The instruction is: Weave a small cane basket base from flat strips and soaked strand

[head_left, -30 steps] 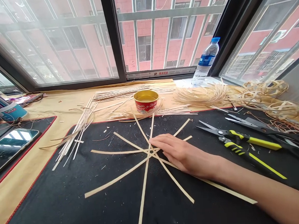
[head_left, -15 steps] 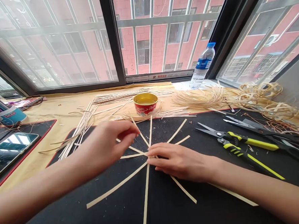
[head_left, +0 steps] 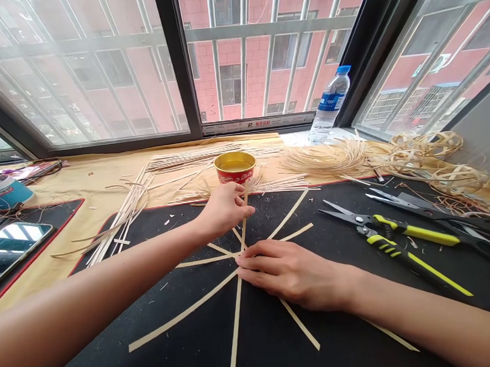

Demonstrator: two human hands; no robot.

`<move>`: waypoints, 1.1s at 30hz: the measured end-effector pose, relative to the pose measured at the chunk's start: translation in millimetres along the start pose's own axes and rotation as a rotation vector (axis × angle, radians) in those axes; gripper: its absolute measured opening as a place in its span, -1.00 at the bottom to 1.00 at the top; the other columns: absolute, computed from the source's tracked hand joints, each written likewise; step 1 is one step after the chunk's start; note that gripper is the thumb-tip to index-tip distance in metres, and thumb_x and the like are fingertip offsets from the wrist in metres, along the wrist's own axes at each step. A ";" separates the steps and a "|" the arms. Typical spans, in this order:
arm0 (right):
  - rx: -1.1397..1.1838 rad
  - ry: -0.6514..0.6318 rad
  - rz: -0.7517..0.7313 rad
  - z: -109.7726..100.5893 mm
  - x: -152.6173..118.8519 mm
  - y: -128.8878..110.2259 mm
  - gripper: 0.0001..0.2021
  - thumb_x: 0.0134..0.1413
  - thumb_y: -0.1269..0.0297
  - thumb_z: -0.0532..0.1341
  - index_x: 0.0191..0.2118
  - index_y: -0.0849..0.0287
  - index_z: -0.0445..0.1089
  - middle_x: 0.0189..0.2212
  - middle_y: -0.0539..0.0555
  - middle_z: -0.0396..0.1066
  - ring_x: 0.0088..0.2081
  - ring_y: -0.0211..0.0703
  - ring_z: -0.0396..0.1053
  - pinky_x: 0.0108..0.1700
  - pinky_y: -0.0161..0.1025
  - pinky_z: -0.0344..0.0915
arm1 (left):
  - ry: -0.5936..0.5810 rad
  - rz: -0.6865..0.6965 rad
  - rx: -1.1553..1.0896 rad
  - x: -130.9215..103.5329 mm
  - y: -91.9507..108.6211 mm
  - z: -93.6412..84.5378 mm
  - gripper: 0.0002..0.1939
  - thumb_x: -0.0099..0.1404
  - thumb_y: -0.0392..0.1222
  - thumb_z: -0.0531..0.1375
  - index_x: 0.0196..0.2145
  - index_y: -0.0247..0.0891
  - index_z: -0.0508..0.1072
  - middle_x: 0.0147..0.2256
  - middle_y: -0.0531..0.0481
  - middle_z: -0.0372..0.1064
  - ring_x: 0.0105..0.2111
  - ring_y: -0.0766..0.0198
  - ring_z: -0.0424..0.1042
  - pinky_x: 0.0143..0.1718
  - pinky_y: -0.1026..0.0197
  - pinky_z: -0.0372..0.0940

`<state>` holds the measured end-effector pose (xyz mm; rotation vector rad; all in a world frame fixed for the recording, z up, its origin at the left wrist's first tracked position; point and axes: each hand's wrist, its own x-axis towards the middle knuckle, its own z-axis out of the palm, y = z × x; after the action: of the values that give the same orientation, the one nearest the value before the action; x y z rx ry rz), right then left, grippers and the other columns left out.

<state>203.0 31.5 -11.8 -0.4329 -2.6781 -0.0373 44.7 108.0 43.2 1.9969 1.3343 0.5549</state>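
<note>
Several flat bamboo strips (head_left: 236, 328) lie crossed in a star on the black mat (head_left: 189, 353). At the crossing, the fingertips of my right hand (head_left: 294, 272) are closed on the overlapping strips; its palm covers some that run to the right. My left hand (head_left: 228, 209) pinches the upper part of the strip pointing away from me, between thumb and fingers. Just behind that hand stands a round red tin (head_left: 237, 175) with a gold rim and what looks like water inside. Part of its front is hidden by my fingers.
To the right lie shears with yellow-black handles (head_left: 414, 237) and black-handled scissors (head_left: 446, 212). Coiled strips (head_left: 326, 159) and a water bottle (head_left: 329, 106) sit behind. Loose strips (head_left: 125, 218) and a phone (head_left: 16, 250) are on the left. A barred window closes off the back.
My left hand has moved right and away from me, from above the left strips to the far strip, and now pinches it. My right hand stays at the crossing. The view has shifted slightly.
</note>
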 end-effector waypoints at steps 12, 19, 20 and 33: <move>0.001 0.046 -0.014 1.6 -1.0 -0.5 -0.75 0.25 0.51 0.06 -0.02 0.35 0.38 -0.11 0.23 0.51 -0.06 -0.10 0.38 -0.05 -0.13 0.40 | 0.204 -0.101 0.093 -22.4 -14.8 -7.4 -0.83 0.06 -0.21 0.25 -0.63 -0.24 0.40 -0.57 -0.03 0.39 -0.43 0.13 0.43 -0.34 0.18 0.28; 0.017 0.042 -0.015 2.8 -1.2 0.3 -0.73 0.26 0.51 0.03 -0.02 0.37 0.38 -0.08 0.21 0.50 -0.05 -0.08 0.36 -0.03 -0.12 0.40 | 0.240 -0.064 -0.306 -15.0 -30.8 2.7 -0.84 0.14 -0.30 0.20 -0.30 -0.29 0.28 -0.37 -0.09 0.50 -0.35 0.21 0.53 -0.26 0.16 0.40; 0.016 0.043 -0.016 2.8 -1.2 0.5 -0.73 0.26 0.51 0.03 -0.02 0.37 0.39 -0.08 0.20 0.50 -0.05 -0.07 0.36 -0.03 -0.13 0.40 | 0.220 -0.046 -0.362 -14.6 -30.5 2.5 -0.79 0.16 -0.30 0.18 -0.23 -0.29 0.25 -0.34 -0.12 0.51 -0.34 0.22 0.54 -0.25 0.14 0.41; -0.003 0.049 0.014 2.0 -3.1 -0.9 -0.74 0.24 0.50 0.06 -0.02 0.37 0.40 -0.06 0.16 0.50 -0.02 -0.04 0.34 -0.01 -0.13 0.37 | -0.012 0.318 -0.175 -3.0 -8.0 -31.4 -0.86 0.01 -0.19 0.34 -0.53 -0.33 0.53 -0.43 -0.05 0.51 -0.32 0.18 0.46 -0.20 0.16 0.34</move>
<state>204.6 29.9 -14.9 -0.4454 -2.6268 -0.0475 17.6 116.4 59.1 2.0720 0.9290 0.7757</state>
